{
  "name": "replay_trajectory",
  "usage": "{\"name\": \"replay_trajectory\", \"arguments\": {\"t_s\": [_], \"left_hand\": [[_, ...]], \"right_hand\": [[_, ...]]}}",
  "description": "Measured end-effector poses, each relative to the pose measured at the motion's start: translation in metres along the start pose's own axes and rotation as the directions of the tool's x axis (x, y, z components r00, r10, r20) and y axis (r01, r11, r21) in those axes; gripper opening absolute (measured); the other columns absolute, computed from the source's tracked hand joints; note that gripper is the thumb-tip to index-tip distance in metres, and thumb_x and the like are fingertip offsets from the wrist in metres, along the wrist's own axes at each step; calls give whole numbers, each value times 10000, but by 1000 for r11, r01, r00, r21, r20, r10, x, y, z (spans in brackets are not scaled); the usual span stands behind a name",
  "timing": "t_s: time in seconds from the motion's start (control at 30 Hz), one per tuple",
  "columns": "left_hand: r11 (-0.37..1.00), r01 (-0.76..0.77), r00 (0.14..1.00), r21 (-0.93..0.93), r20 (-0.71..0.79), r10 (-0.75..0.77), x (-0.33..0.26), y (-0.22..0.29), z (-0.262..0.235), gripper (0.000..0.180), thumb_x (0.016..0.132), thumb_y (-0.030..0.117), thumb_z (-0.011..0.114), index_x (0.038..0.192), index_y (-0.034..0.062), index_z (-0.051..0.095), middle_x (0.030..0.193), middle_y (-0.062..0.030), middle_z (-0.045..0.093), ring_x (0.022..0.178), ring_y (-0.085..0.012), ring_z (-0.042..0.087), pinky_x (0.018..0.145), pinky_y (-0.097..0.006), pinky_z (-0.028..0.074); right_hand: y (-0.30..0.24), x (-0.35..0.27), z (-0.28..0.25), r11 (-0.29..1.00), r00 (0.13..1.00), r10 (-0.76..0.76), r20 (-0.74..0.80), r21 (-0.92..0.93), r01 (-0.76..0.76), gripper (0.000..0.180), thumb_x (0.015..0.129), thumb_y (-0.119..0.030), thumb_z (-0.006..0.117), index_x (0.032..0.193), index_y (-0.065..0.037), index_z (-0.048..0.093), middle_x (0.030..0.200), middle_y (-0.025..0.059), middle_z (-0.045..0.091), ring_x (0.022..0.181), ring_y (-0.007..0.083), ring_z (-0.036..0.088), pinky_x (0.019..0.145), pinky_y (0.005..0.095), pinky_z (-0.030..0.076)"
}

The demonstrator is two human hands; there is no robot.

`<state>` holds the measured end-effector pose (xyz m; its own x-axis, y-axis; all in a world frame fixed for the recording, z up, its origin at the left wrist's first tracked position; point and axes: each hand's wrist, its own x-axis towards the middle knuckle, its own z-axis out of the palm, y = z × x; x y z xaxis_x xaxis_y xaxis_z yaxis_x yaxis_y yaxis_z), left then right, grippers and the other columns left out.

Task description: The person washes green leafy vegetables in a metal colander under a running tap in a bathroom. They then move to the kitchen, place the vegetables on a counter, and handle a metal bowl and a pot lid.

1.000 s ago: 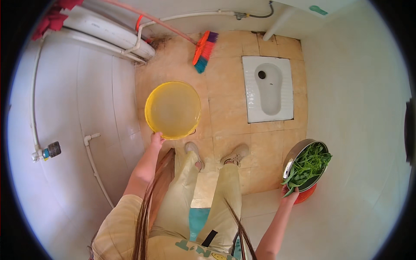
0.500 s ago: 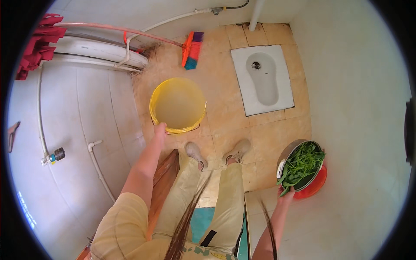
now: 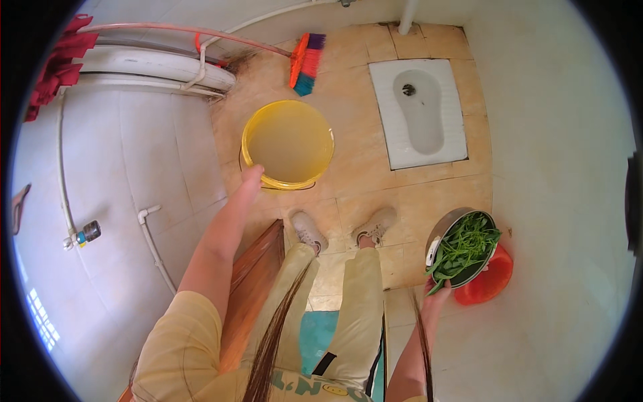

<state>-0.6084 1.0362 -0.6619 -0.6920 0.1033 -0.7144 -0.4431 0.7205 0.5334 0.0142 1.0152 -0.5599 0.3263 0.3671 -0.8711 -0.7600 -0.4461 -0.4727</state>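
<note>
Cloudy water [image 3: 291,144] lies inside a yellow bucket [image 3: 289,183] on the tiled floor, ahead and to the left. At its near left rim, my left hand [image 3: 252,174] is closed on the edge, beside the thin wire handle. Over on the right, my right hand [image 3: 439,291] holds a metal pot [image 3: 439,236] from its near side, with most of the fingers hidden beneath it. Green leafy vegetables [image 3: 469,244] fill the tilted pot, and some leaves hang over the near rim. Partly behind the pot is a red plastic basin [image 3: 492,278].
A white squat toilet [image 3: 425,120] is set in the floor at the far right. The broom [image 3: 307,65] leans out behind the bucket. Pipes [image 3: 154,67] run along the left wall, and a brown wooden door [image 3: 253,281] stands near my left leg.
The view has shifted, so the bucket, broom and toilet sit higher and farther right. More of the basin shows beside the pot. Both hands keep their holds.
</note>
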Motion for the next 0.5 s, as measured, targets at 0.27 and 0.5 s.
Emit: {"name": "replay_trajectory", "arguments": {"t_s": [0.27, 0.5], "left_hand": [[944, -170, 985, 284, 21, 171, -31, 44, 46, 282, 651, 66, 546, 896, -74, 546, 832, -175, 594, 737, -273, 594, 627, -345, 471], [818, -310, 928, 484, -32, 371, 17, 32, 88, 277, 617, 90, 558, 829, -87, 580, 753, -180, 610, 690, -281, 608, 613, -364, 470]], "right_hand": [[29, -11, 9, 1000, 999, 2, -51, 30, -1, 304, 876, -187, 363, 1063, 11, 497, 962, 142, 584, 781, 264, 585, 624, 334, 512], [29, 1, 1, 999, 999, 40, -35, 35, -39, 298, 872, -174, 367, 1054, 23, 497, 964, 143, 584, 790, 270, 586, 642, 344, 512]]}}
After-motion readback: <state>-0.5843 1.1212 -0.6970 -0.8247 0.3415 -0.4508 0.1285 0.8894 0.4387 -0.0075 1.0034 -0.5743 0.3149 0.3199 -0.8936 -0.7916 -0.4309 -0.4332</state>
